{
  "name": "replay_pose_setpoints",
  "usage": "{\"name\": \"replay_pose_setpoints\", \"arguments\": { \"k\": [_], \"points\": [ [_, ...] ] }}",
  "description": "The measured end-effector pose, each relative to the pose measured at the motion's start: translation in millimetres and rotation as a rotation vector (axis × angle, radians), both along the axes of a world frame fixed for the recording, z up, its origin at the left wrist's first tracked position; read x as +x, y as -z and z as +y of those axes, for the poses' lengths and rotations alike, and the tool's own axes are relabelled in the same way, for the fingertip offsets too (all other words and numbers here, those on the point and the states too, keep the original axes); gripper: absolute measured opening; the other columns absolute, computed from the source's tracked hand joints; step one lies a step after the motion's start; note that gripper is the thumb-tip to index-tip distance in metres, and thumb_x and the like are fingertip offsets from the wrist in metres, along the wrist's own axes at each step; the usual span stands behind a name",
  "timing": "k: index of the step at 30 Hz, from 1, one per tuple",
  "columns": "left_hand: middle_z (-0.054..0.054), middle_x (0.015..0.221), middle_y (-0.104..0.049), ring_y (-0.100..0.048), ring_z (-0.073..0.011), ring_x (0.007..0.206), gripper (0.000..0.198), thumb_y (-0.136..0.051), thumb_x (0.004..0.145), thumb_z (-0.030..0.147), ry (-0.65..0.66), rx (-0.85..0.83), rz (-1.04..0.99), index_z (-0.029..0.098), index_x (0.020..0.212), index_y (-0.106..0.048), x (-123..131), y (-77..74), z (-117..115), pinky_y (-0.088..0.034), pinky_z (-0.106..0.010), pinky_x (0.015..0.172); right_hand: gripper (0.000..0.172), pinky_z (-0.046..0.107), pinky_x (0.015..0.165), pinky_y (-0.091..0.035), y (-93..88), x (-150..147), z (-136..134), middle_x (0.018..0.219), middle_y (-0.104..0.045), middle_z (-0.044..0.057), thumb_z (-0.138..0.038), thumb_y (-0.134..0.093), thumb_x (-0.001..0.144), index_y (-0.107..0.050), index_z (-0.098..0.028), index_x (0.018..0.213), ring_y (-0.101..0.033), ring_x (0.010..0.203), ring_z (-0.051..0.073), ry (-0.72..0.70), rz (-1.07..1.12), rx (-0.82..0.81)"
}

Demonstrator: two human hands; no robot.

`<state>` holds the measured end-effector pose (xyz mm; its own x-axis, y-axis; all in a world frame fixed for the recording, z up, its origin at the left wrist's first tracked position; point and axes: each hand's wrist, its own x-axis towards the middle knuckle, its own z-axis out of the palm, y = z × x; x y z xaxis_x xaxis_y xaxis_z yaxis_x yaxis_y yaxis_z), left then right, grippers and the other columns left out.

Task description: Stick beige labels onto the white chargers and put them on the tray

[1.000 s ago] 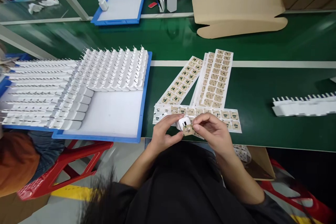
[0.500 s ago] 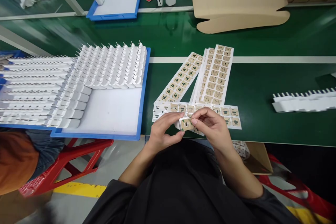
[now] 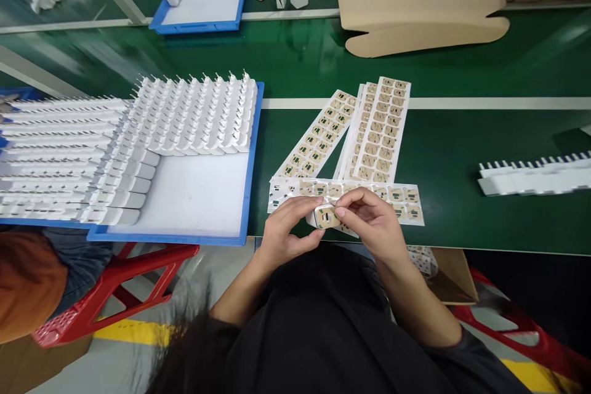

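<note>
My left hand [image 3: 290,228] grips a white plug charger [image 3: 311,217] by its sides, with the port end turned towards me. A tan sticker [image 3: 325,217] with a slot-shaped cutout lies over that end face. My right hand [image 3: 369,218] pinches the sticker's right edge between thumb and forefinger; whether the edge is pressed flat cannot be seen. Just behind my hands lies a sheet of tan stickers [image 3: 406,203], partly bare at its left end. Further sticker sheets [image 3: 382,129] are fanned out beyond it.
On the left, a blue-rimmed tray [image 3: 249,184] holds rows of white plug chargers [image 3: 198,114]. More chargers [image 3: 535,178] stand in a row at the right. Across the bench are another blue tray [image 3: 212,28] and a cardboard box [image 3: 420,0]. A person [image 3: 28,283] sits at the left.
Both hands stay almost still around the charger and sticker. The view has shifted very slightly, and dark hair now hangs into the lower left.
</note>
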<state>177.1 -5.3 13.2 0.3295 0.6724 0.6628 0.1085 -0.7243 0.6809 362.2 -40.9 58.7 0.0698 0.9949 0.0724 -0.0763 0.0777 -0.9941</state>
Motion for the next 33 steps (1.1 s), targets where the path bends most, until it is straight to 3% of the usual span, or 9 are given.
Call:
{"name": "replay_pose_setpoints", "arguments": {
  "k": [15,33],
  "points": [
    [-0.011,0.114,-0.079,-0.076,-0.0239,0.106,0.045,-0.072,0.087,0.022,-0.021,0.008,0.016,0.022,0.132,-0.065,-1.2,-1.5,0.6,-0.062,-0.037,0.094,0.018,0.025,0.059,-0.054,3.7,-0.2,0.5,0.074,-0.062,-0.001,-0.038,-0.080,0.085,-0.070,-0.024,0.084,-0.060,0.065,0.012,-0.009,0.046,-0.120],
    [-0.012,0.115,-0.079,-0.075,-0.0245,0.107,0.047,-0.074,0.087,0.020,-0.011,0.009,0.019,0.021,0.132,-0.064,-1.8,-1.6,1.5,-0.061,-0.038,0.095,0.022,0.028,0.064,-0.054,0.8,-2.7,2.6,0.076,-0.064,0.000,-0.041,-0.081,0.084,-0.069,-0.023,0.082,-0.060,0.068,0.013,0.028,-0.027,-0.062]
  ]
}}
